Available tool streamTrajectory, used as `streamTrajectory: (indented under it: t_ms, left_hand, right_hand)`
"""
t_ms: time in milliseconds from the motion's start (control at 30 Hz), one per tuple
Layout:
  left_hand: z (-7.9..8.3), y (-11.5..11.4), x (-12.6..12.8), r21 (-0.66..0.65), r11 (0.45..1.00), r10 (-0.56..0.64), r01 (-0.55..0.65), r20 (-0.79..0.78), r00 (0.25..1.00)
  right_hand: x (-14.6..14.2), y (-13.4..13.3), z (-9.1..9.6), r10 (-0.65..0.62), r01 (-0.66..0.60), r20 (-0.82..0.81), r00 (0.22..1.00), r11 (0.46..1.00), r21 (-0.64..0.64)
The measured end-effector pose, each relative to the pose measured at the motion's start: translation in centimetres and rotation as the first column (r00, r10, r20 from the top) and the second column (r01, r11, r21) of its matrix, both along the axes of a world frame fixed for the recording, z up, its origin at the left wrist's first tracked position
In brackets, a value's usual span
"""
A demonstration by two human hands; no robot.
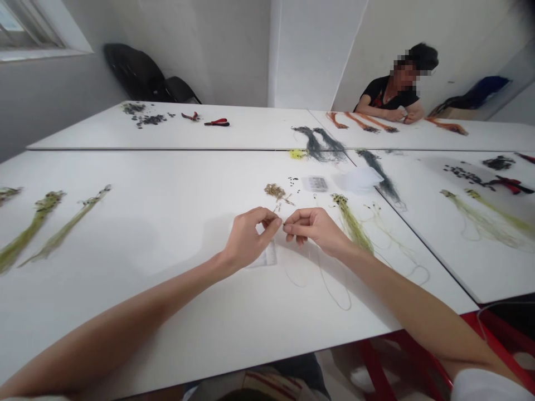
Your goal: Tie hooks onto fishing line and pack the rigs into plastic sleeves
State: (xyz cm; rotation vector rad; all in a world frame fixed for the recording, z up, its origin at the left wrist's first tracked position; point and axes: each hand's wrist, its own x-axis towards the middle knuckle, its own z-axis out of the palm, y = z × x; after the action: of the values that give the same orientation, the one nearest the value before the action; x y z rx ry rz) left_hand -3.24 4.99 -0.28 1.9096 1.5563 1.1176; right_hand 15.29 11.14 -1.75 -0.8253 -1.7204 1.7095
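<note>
Both my hands meet above the white table (167, 223). My left hand (248, 239) is pinched closed, thumb and forefinger tips pointing right. My right hand (313, 228) is pinched on a tiny dark bead or hook at its fingertips, a hair's breadth from the left fingers. A thin clear line (334, 292) loops on the table below my right wrist. A small clear plastic bag (267, 257) lies under my left hand. Just beyond the hands sit a heap of small brown hooks (275, 191), scattered black beads (292, 181) and a small clear parts box (315, 183).
Green line bundles lie at the left (37, 223) and beside my right hand (353, 223). Dark bundles (321, 143) and red pliers (216, 122) lie farther back. Another person (393, 92) sits at the far right table with orange bundles (359, 121). A red chair frame (480, 334) stands at the lower right.
</note>
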Motion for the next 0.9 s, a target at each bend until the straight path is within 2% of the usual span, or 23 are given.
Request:
streamTrajectory:
  t_ms: [267, 400, 533, 733, 800, 900]
  left_hand:
    - [-0.6, -0.1, 0.1, 0.090, 0.995, -0.029, 0.039, -0.113, 0.993]
    - [-0.8, 0.2, -0.1, 0.110, 0.994, -0.014, 0.020, -0.055, 0.998]
    - [-0.8, 0.5, -0.5, 0.038, 0.999, 0.000, -0.002, 0.043, 0.999]
    - [-1.3, 0.7, -0.8, -0.118, 0.991, -0.034, 0.056, 0.186, 0.982]
    - [-1.4, 0.7, -0.8, -0.137, 0.988, -0.038, 0.068, 0.214, 0.976]
    - [-1.5, 0.7, -0.9, -0.153, 0.985, -0.045, 0.080, 0.219, 0.975]
  right_hand:
    - [0.4, 0.0, 0.5, 0.022, -0.026, 0.121, 0.992, 0.999, 0.037]
    - [0.5, 0.1, 0.5, 0.072, -0.076, 0.153, 0.986, 0.997, 0.019]
    - [0.5, 0.4, 0.1, 0.081, -0.084, 0.137, 0.987, 0.996, 0.014]
    - [0.4, 0.5, -0.1, 0.082, -0.086, 0.086, 0.993, 0.995, 0.043]
    - [0.4, 0.5, 0.0, 0.048, -0.057, 0.097, 0.994, 0.994, 0.093]
    - [0.3, 0.6, 0.1, -0.048, 0.000, 0.189, 0.981, 0.969, 0.247]
